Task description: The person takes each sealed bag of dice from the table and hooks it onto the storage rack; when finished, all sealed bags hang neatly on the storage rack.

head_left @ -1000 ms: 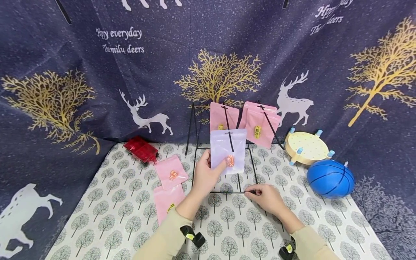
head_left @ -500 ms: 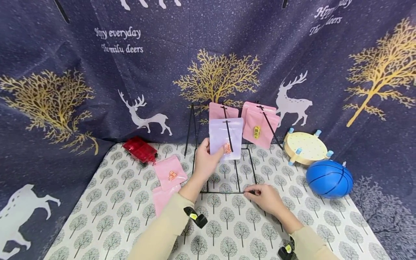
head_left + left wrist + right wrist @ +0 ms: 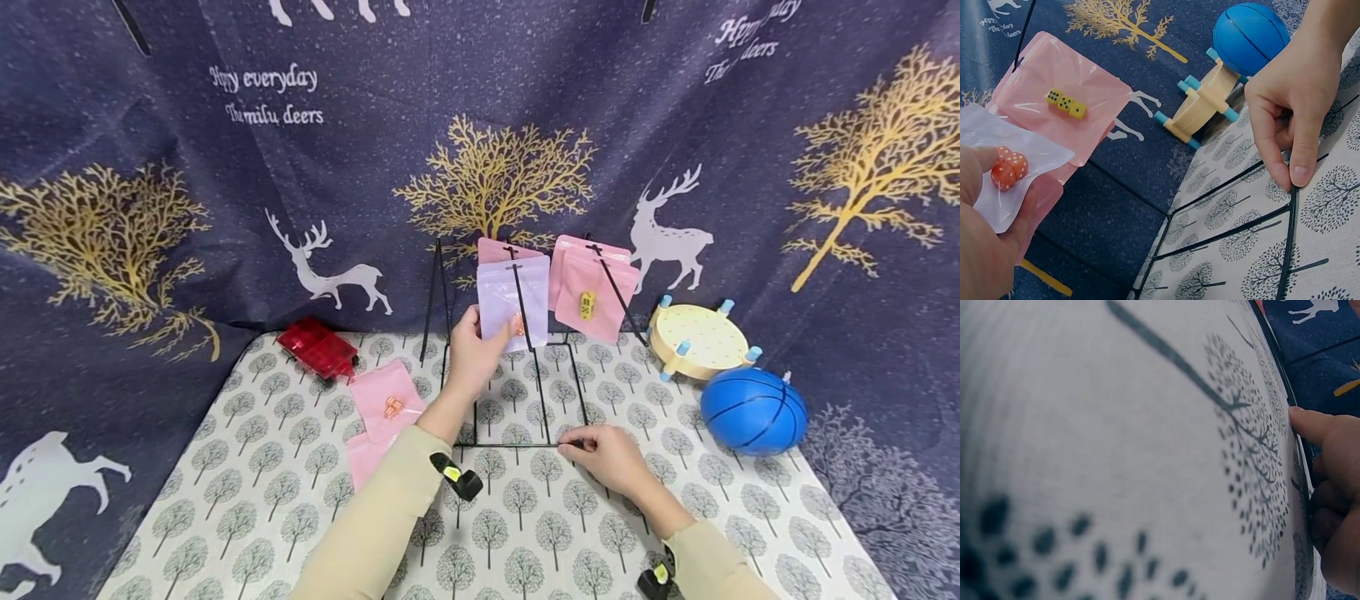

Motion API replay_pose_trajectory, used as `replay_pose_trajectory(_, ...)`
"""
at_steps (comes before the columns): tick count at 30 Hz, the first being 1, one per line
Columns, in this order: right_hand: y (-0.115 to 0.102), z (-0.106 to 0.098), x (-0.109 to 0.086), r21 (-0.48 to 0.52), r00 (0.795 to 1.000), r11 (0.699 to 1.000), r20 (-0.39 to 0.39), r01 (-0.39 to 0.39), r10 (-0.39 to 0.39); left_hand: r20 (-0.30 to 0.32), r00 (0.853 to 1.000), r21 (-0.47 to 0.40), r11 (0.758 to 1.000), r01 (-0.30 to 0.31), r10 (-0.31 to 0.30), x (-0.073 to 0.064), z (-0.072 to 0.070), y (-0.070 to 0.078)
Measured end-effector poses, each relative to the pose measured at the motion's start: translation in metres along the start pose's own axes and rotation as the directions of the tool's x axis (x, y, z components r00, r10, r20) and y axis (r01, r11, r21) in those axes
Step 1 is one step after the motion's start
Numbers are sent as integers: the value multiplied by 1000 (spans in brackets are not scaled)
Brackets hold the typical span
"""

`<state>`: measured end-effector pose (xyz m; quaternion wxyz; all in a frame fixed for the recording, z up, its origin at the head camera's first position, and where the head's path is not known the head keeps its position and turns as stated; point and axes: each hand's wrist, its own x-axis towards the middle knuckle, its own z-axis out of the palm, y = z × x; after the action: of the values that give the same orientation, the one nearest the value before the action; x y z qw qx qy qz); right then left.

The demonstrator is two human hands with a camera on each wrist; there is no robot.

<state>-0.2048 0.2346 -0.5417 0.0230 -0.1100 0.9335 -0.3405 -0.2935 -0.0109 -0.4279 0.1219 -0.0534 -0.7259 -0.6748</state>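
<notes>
"Over the black wire rack (image 3: 517,446), what is the left hand (image 3: 476,358) doing?"

"It is clamping the lavender pouch (image 3: 506,292), its thumb pressing the front beside the orange dice (image 3: 1004,176), its fingers supporting the back."

"Is the pouch hanging on anything?"

"A slanting black prong (image 3: 523,312) is passing through its top slot and running down in front of it."

"And the right hand (image 3: 611,457)?"

"It is pinching the rack's near rail, thumb and forefinger meeting on the wire."

"What is hanging nearby?"

"One pink pouch (image 3: 495,250) is showing behind the lavender one. Others are hanging to the right, the front one displaying yellow dice (image 3: 1066,104)."

"And on the tablecloth (image 3: 262,500)?"

"Two more pink pouches (image 3: 375,392) are lying overlapped left of the rack, near a glossy red object (image 3: 317,346). At the far right, a blue ball (image 3: 753,412) is resting near a round cream piece (image 3: 699,340) with blue-tipped legs."
</notes>
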Motion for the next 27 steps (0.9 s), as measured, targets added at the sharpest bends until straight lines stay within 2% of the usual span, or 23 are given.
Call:
replay_pose_trajectory(4,0,1,1,1,1000,1000,2,-4,4,6,1000,-11,999,31,-31,2,-1,-2)
replay_pose_trajectory(10,-1,1,1,-3,1000,1000,-4,5,-5,14,997,-79,993,83,-82,5,-1,-12)
replay_pose_trajectory(17,-1,2,1,4,1000,1000,-3,-3,3,30,994,-162,981,104,-100,6,-7,-24)
replay_pose_trajectory(22,-3,1,0,18,1000,1000,-6,-12,12,33,994,-151,982,111,-107,5,-14,-29)
replay_pose_trajectory(27,-3,0,-1,23,1000,1000,-14,-16,17,39,996,-127,988,88,-83,0,-26,-36)
